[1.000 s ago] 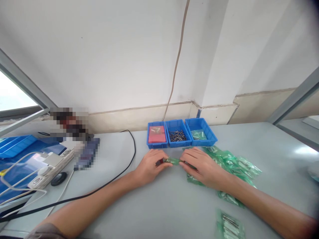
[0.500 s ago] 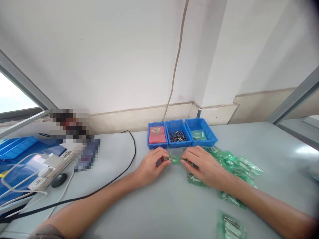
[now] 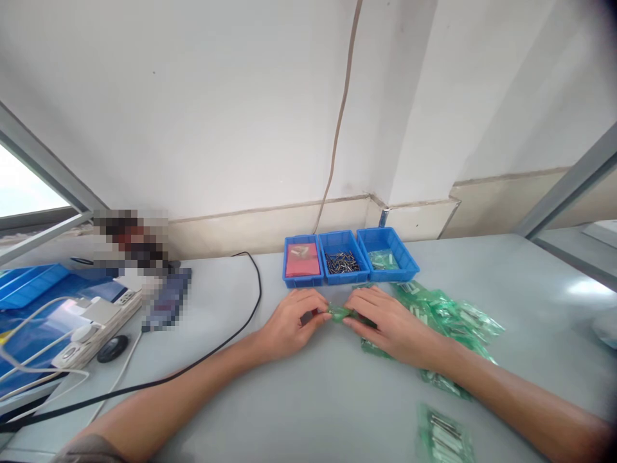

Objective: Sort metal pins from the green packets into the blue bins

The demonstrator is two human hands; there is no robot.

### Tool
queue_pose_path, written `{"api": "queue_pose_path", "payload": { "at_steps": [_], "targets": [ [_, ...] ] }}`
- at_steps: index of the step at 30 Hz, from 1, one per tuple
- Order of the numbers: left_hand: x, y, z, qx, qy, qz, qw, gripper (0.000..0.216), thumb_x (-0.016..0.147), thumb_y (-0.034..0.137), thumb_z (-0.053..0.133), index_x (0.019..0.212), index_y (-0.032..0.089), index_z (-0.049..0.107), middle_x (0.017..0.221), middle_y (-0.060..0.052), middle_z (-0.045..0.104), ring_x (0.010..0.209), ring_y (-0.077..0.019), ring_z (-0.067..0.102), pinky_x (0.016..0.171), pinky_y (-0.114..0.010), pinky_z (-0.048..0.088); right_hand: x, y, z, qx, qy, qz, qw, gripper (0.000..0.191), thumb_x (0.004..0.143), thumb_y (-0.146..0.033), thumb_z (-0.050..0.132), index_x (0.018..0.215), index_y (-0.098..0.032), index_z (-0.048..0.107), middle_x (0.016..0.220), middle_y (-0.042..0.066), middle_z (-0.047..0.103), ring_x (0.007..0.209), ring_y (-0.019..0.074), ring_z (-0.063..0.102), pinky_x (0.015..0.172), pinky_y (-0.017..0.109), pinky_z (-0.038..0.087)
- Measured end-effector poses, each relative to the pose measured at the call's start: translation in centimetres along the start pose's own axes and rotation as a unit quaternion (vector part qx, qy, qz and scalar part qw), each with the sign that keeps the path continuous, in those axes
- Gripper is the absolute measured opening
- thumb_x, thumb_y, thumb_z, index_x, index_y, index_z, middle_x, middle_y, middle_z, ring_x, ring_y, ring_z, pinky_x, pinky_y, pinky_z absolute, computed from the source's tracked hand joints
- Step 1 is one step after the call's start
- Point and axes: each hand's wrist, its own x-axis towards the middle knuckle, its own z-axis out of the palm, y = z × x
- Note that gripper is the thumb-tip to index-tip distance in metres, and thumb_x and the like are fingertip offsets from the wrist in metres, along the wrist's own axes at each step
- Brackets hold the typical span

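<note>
Between my two hands is a small green plastic bag (image 3: 339,313), held just above or on the grey table. My left hand (image 3: 297,323) pinches its left end between thumb and fingers. From the other side my right hand (image 3: 376,316) pinches the right end. The bag's contents are mostly hidden by my fingers. Beside and behind my right hand lies a spread of filled green bags (image 3: 446,315) with metal and pale pieces inside. Another filled bag (image 3: 444,437) lies alone near the front edge of the view.
Three blue bins stand by the wall: one with a red sheet (image 3: 303,262), one with metal screws (image 3: 342,262), one with a clear packet (image 3: 384,260). A black cable (image 3: 258,286) crosses the table at left, near a power strip (image 3: 72,354) and a round black object (image 3: 112,348).
My right hand has moved slightly left, closer to my left hand. The green bag between them looks shorter and more bunched. The whole view has shifted a little.
</note>
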Motion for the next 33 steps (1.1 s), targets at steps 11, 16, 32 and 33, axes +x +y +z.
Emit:
{"api": "queue_pose_path", "payload": {
  "at_steps": [11, 16, 32, 33],
  "targets": [
    [0.03, -0.53, 0.10, 0.001, -0.017, -0.010, 1.000, 0.021, 0.105, 0.039, 0.067, 0.104, 0.018, 0.069, 0.098, -0.006, 0.071, 0.087, -0.0180, 0.063, 0.085, -0.031, 0.050, 0.01, -0.04, 0.38, 0.018, -0.001, -0.002, 1.000, 0.018, 0.111, -0.026, 0.050, 0.097, -0.022, 0.060, 0.090, 0.003, 0.063, 0.083, 0.0208, 0.057, 0.079, 0.033, 0.044],
    [0.08, -0.56, 0.12, -0.003, -0.022, -0.003, 1.000, 0.020, 0.105, 0.037, 0.066, 0.104, 0.017, 0.070, 0.098, -0.006, 0.071, 0.088, -0.0179, 0.063, 0.084, -0.030, 0.049, -0.17, 0.09, 0.59, 0.028, -0.008, 0.000, 1.000, 0.018, 0.112, -0.028, 0.050, 0.099, -0.022, 0.060, 0.091, 0.003, 0.063, 0.084, 0.0208, 0.056, 0.081, 0.034, 0.045],
    [0.11, -0.52, -0.05, 0.007, -0.045, -0.010, 0.999, 0.026, 0.105, 0.044, 0.065, 0.100, 0.019, 0.070, 0.097, -0.005, 0.074, 0.089, -0.0189, 0.067, 0.086, -0.031, 0.051, -0.15, -0.09, 0.70, 0.039, -0.008, -0.018, 0.999, 0.023, 0.114, -0.028, 0.047, 0.097, -0.022, 0.063, 0.093, 0.004, 0.066, 0.085, 0.0205, 0.058, 0.083, 0.036, 0.045],
    [0.09, -0.49, -0.04, 0.011, -0.044, -0.011, 0.999, 0.025, 0.106, 0.042, 0.064, 0.100, 0.019, 0.070, 0.096, -0.005, 0.074, 0.088, -0.0187, 0.067, 0.086, -0.031, 0.051, -0.16, -0.10, 0.70, 0.039, -0.011, -0.016, 0.999, 0.024, 0.114, -0.029, 0.047, 0.097, -0.022, 0.063, 0.092, 0.004, 0.065, 0.085, 0.0205, 0.058, 0.083, 0.036, 0.045]
  ]
}}
